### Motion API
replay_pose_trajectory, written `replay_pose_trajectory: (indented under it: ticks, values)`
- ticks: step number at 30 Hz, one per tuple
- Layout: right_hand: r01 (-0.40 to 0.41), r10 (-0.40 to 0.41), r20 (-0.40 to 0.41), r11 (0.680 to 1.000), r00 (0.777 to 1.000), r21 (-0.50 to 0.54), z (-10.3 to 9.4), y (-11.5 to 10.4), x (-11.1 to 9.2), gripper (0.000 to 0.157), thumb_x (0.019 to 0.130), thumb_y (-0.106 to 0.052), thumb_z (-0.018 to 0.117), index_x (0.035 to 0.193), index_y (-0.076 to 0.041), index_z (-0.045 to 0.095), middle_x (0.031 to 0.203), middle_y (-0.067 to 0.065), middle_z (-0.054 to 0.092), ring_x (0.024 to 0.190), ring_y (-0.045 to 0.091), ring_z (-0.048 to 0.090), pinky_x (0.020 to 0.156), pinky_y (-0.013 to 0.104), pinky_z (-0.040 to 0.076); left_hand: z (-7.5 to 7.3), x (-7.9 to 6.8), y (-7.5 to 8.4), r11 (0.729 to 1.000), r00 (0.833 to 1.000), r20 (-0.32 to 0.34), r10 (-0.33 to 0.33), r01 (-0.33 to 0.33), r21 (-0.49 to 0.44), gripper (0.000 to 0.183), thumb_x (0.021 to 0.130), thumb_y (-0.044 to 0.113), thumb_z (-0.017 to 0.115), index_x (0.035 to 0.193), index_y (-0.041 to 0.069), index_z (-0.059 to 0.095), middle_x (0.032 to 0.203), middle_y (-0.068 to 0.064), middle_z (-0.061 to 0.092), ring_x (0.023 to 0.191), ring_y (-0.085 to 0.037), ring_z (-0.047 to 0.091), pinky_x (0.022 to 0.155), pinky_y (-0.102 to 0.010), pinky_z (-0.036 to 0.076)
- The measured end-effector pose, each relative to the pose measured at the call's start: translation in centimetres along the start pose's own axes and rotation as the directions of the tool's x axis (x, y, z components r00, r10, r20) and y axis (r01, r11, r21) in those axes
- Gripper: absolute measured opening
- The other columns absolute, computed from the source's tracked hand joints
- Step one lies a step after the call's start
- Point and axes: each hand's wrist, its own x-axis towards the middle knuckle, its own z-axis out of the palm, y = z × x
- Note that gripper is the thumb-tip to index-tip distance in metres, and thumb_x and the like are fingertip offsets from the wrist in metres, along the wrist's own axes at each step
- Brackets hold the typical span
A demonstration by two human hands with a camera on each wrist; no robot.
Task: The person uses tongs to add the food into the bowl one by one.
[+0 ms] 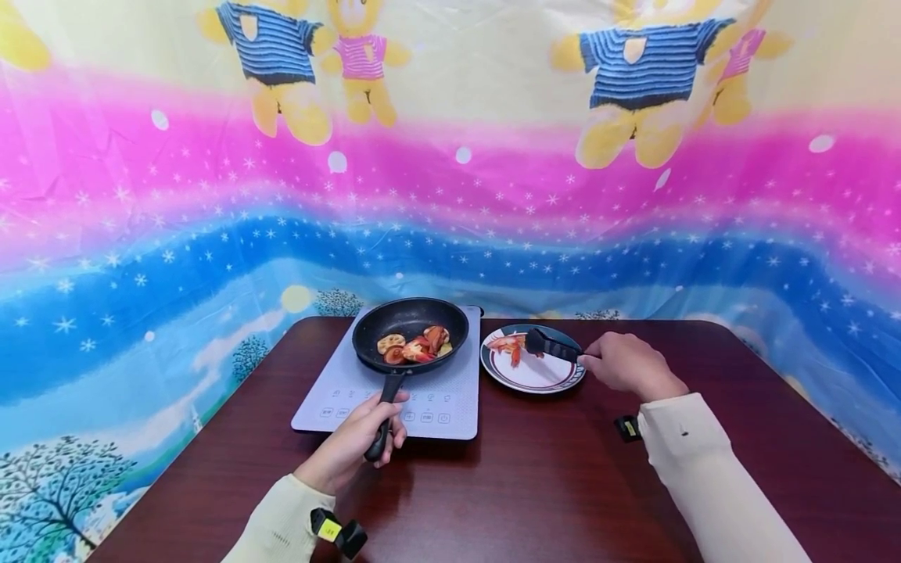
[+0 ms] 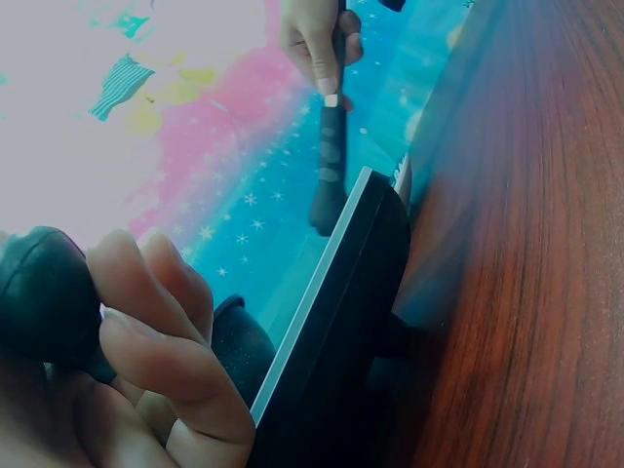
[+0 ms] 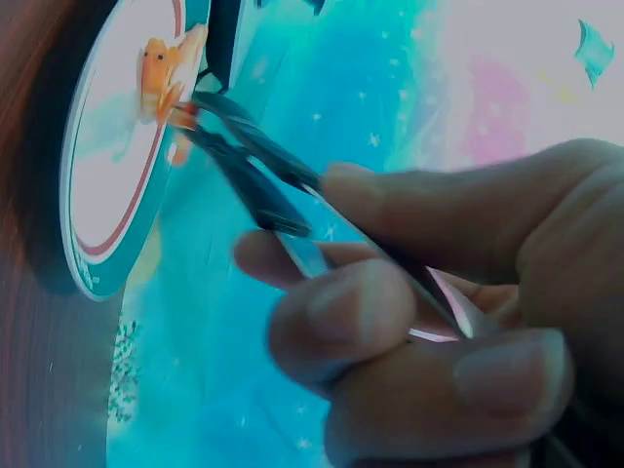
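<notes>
My left hand [image 1: 352, 438] grips the black handle [image 1: 383, 439] of a frying pan [image 1: 366, 352]. Inside the pan lie a lotus root slice [image 1: 390, 344], a brown slice and several red-orange food pieces [image 1: 422, 348]. The handle's rounded end [image 2: 44, 292] shows beside the curled fingers in the left wrist view. My right hand [image 1: 629, 366] holds black-tipped tongs [image 1: 554, 346] over a round plate [image 1: 542, 377]. Orange-white pieces that look like shrimp [image 1: 510, 346] lie on it. In the right wrist view, the tongs' tips meet a reddish bit beside an orange piece [image 3: 156, 78].
Beneath the pan is a white induction cooker [image 1: 327, 395] with printed buttons along its front. The plate stands close to its right side. All of this is on a dark red-brown table [image 1: 521, 477]. A patterned cloth [image 1: 436, 219] hangs behind the table.
</notes>
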Motion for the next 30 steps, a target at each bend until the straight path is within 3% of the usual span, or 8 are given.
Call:
replay_pose_trajectory:
  ticks: [5,7,13,15,19,25,30]
  values:
    - [0.009,-0.008,-0.133,1.000,0.991,0.011,0.3,-1.7,-0.1,0.037,0.096,-0.033,0.056,0.123,-0.009,0.067,0.088,0.010,0.065,0.076,0.025,0.053,0.057,0.038,0.040,0.0,0.1,0.1,1.000,1.000,0.002,0.001,-0.001,0.001,0.050,0.100,0.025,0.043,0.140,-0.002,0.029,0.070,-0.002,0.054,0.046,-0.007,0.046,0.044,-0.023,0.036]
    - [0.034,-0.028,-0.187,0.999,0.982,0.030,0.6,-2.7,-0.2,0.040,0.096,-0.033,0.056,0.126,-0.008,0.065,0.078,0.009,0.062,0.069,0.025,0.051,0.053,0.036,0.037,0.0,0.1,0.0,1.000,1.000,0.003,-0.002,0.002,-0.002,0.050,0.100,0.025,0.043,0.140,-0.002,0.029,0.070,-0.002,0.054,0.046,-0.007,0.046,0.044,-0.022,0.036]
    - [0.202,-0.180,-0.318,0.979,0.931,0.038,2.5,-6.0,-0.6,0.041,0.096,-0.032,0.058,0.129,-0.008,0.062,0.056,0.002,0.046,0.046,0.017,0.038,0.045,0.030,0.033,0.0,0.1,-0.1,1.000,1.000,0.003,-0.003,0.003,-0.003,0.049,0.100,0.024,0.043,0.139,-0.002,0.030,0.069,-0.002,0.054,0.045,-0.007,0.046,0.044,-0.022,0.036]
    - [0.259,-0.238,-0.345,0.966,0.908,0.016,3.3,-7.0,-0.7,0.039,0.096,-0.032,0.059,0.128,-0.011,0.063,0.054,-0.001,0.044,0.045,0.015,0.036,0.046,0.030,0.033,-0.1,0.1,-0.1,1.000,1.000,0.003,-0.004,0.004,-0.003,0.049,0.100,0.024,0.043,0.139,-0.002,0.030,0.069,-0.002,0.054,0.045,-0.007,0.047,0.044,-0.022,0.036]
    - [0.326,-0.310,-0.354,0.945,0.882,-0.016,4.8,-8.5,-1.0,0.034,0.094,-0.031,0.062,0.124,-0.015,0.067,0.051,-0.005,0.042,0.047,0.013,0.037,0.051,0.029,0.035,-0.1,0.1,-0.1,1.000,1.000,0.004,-0.005,0.005,-0.010,0.049,0.100,0.024,0.043,0.139,-0.002,0.030,0.069,-0.002,0.054,0.045,-0.008,0.046,0.044,-0.022,0.036]
    - [0.352,-0.335,-0.325,0.936,0.884,-0.008,6.0,-9.3,-1.3,0.030,0.093,-0.029,0.065,0.119,-0.016,0.069,0.054,-0.007,0.045,0.050,0.012,0.041,0.051,0.029,0.036,0.0,0.1,-0.2,1.000,1.000,-0.001,-0.007,0.007,-0.012,0.050,0.099,0.024,0.044,0.139,-0.002,0.030,0.069,-0.002,0.054,0.045,-0.008,0.046,0.044,-0.022,0.035]
    - [0.371,-0.359,-0.338,0.928,0.870,-0.030,6.2,-9.4,-1.3,0.021,0.092,-0.028,0.066,0.109,-0.016,0.071,0.055,-0.008,0.045,0.052,0.012,0.043,0.051,0.029,0.036,-0.1,0.1,-0.2,1.000,1.000,0.000,-0.006,0.006,-0.012,0.051,0.100,0.026,0.044,0.140,-0.001,0.029,0.070,-0.002,0.054,0.046,-0.008,0.046,0.044,-0.022,0.036]
